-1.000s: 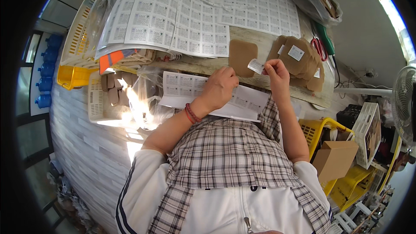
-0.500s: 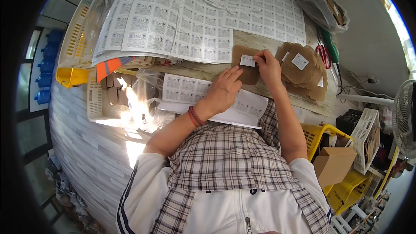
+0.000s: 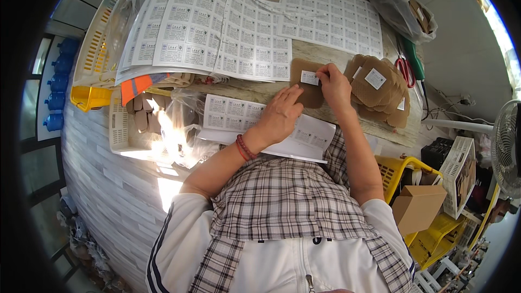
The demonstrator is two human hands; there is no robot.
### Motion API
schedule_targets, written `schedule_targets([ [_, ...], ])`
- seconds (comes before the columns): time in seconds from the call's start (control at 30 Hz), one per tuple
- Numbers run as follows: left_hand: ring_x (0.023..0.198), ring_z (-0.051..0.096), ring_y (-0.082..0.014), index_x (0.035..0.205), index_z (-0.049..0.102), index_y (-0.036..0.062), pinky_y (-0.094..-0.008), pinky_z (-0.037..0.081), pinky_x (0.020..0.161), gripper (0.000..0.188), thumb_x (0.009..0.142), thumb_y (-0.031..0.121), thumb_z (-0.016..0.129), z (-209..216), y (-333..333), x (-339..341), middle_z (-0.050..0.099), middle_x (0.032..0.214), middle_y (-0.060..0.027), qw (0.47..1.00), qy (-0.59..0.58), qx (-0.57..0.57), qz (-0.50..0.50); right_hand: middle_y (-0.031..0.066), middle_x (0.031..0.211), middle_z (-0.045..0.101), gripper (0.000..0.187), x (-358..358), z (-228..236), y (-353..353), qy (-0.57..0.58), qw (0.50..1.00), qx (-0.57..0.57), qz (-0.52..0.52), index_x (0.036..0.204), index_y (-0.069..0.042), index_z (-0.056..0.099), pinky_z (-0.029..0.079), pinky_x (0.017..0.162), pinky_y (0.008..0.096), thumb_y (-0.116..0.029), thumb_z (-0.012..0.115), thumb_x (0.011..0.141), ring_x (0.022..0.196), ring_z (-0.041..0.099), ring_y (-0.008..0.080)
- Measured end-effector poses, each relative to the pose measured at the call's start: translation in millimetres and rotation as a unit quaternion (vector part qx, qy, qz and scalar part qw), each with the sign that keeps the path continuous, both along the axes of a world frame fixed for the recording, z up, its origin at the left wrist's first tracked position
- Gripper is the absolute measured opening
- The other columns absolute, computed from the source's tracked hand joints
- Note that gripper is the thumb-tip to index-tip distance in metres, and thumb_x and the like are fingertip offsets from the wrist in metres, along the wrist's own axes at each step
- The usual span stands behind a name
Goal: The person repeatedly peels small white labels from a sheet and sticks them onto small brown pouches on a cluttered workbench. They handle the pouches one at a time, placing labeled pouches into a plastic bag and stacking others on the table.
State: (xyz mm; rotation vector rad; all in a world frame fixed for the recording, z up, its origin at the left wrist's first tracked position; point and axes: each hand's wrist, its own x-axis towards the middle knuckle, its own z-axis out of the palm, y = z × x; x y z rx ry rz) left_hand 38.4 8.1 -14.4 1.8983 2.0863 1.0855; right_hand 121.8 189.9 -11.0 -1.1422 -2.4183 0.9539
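Sticking seems the step, the right hand (image 3: 335,83) pinching a white label (image 3: 310,77) over a brown pad (image 3: 313,96) on the near tabletop (image 3: 304,49), the left hand (image 3: 278,114) extending loose fingers to its near-left edge; pressing flat seems called for.

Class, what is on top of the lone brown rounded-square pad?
A white rectangular label, the right hand touching it; the left hand overlaps the pad's left edge. Surface beneath them is hidden.

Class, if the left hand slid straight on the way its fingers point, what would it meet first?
Probably the white label over the brown pad, just up and right of the left hand, though exact heights are unclear.
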Motion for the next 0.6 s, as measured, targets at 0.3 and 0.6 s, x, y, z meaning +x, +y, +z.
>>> schedule_targets([
  [0.3,0.126,0.046,-0.0443,0.075,0.054,-0.0038,-0.0499,0.036,0.108,0.012,0.083,0.004,0.053,4.9,1.4,-1.3,0.042,0.146,-0.0275,0.999,-0.011,-0.032,-0.013,0.0119,0.087,0.071,0.011,-0.4,-1.8,-2.7,0.011,1.000,0.022,-0.003,0.092,-0.010,0.064,0.051,0.073,0.0436,-0.020,0.063,0.090,0.083,0.067,0.0345],
  [0.6,0.127,0.046,-0.0421,0.081,0.059,-0.0070,-0.0503,0.035,0.110,0.014,0.084,0.004,0.052,12.0,2.7,0.6,0.050,0.136,-0.0302,0.999,0.009,-0.043,-0.011,0.0095,0.094,0.064,0.013,-0.1,-6.9,-14.7,0.018,0.987,0.153,0.035,0.094,-0.008,0.057,0.052,0.067,0.0431,-0.016,0.065,0.088,0.085,0.065,0.0333],
])
